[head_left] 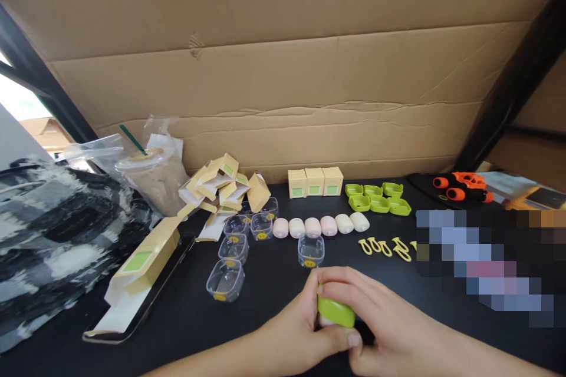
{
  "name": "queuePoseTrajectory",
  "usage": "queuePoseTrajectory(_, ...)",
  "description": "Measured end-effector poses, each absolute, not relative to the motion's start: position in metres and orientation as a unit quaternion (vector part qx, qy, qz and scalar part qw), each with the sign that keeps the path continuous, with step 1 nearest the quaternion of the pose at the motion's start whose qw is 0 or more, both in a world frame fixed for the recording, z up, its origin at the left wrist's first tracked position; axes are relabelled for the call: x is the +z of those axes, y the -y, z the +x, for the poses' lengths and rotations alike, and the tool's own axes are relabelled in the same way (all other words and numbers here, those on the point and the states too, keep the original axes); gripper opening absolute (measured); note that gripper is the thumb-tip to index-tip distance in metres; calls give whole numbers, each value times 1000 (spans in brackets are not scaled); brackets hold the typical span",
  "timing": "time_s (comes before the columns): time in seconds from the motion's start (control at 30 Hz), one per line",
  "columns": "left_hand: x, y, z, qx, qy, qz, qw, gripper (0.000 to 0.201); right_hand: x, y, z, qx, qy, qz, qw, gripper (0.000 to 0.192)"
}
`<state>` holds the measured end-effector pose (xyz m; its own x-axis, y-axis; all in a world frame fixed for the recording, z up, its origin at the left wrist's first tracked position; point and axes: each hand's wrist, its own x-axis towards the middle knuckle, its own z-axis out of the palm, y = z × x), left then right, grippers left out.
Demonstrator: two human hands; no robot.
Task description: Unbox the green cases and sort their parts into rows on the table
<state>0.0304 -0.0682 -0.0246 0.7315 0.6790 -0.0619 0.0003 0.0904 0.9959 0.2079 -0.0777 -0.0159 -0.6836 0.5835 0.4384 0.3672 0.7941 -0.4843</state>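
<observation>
Both hands hold one small case (336,310) with a green rounded cover and a pale lower part. My left hand (305,321) wraps its left side, with the thumb along the bottom edge. My right hand (375,312) closes over its top and right side. Just beyond the hands stands a clear plastic cup (311,252) with a yellow sticker. Behind it runs a row of rounded white and pink cases (313,227). Several green covers (379,203) lie at the back right. In front of them are pale yellow loops (384,247).
More clear cups (225,280) stand left of centre. Opened cardboard boxes (225,182) are heaped behind them, and three small boxes (315,182) stand at the back. A drink cup (152,179), a long box on a phone-like tray (141,265), and an orange toy car (466,185) flank the table.
</observation>
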Motion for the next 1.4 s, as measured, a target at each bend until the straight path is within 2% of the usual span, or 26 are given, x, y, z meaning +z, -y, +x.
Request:
queuePoseTrajectory(0.23,-18,66,27,224,-259,666,662,50,-11,78,210,144,909,-254,298,79)
queuePoseTrajectory(0.43,-21,61,25,215,-248,585,742,75,-9,74,218,205,891,-255,315,72)
queuePoseTrajectory(0.63,-18,57,22,179,-234,569,768,72,-13,73,221,277,849,-271,359,62)
queuePoseTrajectory(0.77,-20,57,20,199,-255,561,762,74,-15,67,228,301,808,-308,403,56)
queuePoseTrajectory(0.9,-21,59,19,234,-233,588,738,66,-18,60,235,365,739,-346,449,45)
queuePoseTrajectory(1.07,-13,59,19,296,-249,643,661,41,-20,54,239,391,689,-364,490,37)
queuePoseTrajectory(1.13,-8,56,17,315,-260,674,615,36,-20,53,240,389,680,-372,498,34)
queuePoseTrajectory(1.33,25,40,16,360,-305,818,329,37,-9,49,248,330,660,-388,552,34)
queuePoseTrajectory(1.4,40,28,23,363,-308,834,278,42,-1,48,256,296,644,-390,588,35)
